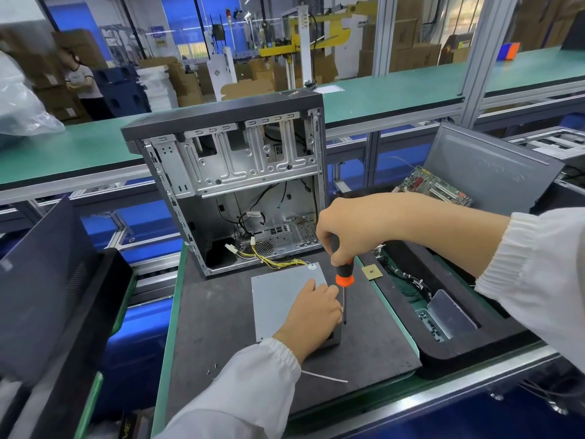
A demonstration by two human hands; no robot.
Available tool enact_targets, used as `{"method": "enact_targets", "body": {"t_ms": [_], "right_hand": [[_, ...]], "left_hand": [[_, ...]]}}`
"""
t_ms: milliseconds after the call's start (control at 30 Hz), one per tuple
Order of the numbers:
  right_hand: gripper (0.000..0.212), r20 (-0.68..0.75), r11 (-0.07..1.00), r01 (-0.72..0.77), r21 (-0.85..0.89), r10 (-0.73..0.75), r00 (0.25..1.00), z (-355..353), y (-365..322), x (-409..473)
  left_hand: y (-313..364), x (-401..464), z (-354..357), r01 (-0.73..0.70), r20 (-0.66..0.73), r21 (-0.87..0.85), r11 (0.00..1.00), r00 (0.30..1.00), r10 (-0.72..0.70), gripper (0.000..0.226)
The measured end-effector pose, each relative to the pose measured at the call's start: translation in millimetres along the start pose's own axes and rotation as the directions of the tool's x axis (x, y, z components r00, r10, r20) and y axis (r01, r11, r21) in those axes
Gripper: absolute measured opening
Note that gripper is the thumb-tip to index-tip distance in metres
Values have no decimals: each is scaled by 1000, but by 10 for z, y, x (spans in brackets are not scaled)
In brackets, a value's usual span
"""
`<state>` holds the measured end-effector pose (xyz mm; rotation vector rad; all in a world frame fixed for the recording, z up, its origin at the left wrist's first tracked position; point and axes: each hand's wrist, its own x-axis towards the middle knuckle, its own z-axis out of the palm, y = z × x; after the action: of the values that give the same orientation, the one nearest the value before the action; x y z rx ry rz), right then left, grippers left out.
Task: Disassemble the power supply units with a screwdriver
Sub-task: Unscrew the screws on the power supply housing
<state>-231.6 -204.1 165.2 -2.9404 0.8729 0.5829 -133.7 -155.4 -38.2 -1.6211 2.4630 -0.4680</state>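
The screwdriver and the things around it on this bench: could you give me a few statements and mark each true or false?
1. The right hand grips the screwdriver by its handle, tip pointing down. True.
2. The left hand holds a second screwdriver. False: it rests on the grey metal box and holds no tool.
3. Yellow wires run from the metal box into the open computer case. True.
4. The computer case lies flat on its side. False: it stands upright with its open side facing the person.
5. A circuit board lies to the right, behind the right arm. True.
6. The screwdriver handle is blue. False: it is black and orange.
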Motion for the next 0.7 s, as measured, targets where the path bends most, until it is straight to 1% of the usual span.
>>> {"method": "enact_targets", "body": {"t_ms": [200, 267, 367, 433, 533, 633, 700], "right_hand": [[20, -9, 1000, -10, 9, 10, 1000, 39, 29, -13], [20, -9, 1000, -6, 8, 6, 1000, 48, 41, -13], [21, 0, 1000, -3, 20, 3, 1000, 49, 52, -19], [20, 10, 1000, -1, 22, 0, 1000, 46, 57, -22], [19, 9, 1000, -7, 10, 7, 1000, 43, 56, -28], [19, 1, 1000, -11, -2, 11, 1000, 51, 45, -14], [19, -5, 1000, -7, 6, 7, 1000, 60, 35, 4]], "left_hand": [[12, 50, 38, 89, 30, -84, 992, 996, -87, 25], [28, 53, 50, 126, 35, -83, 989, 992, -123, 27], [47, 30, 58, 183, -7, -105, 978, 983, -185, 35], [51, 29, 82, 200, -2, -138, 970, 979, -203, 39], [19, -2, 62, 154, -14, -143, 978, 987, -158, 42], [-89, -40, 40, 45, 46, -215, 976, 998, -36, 37], [-157, -44, 12, -13, 62, -211, 977, 998, 27, 34]]}}
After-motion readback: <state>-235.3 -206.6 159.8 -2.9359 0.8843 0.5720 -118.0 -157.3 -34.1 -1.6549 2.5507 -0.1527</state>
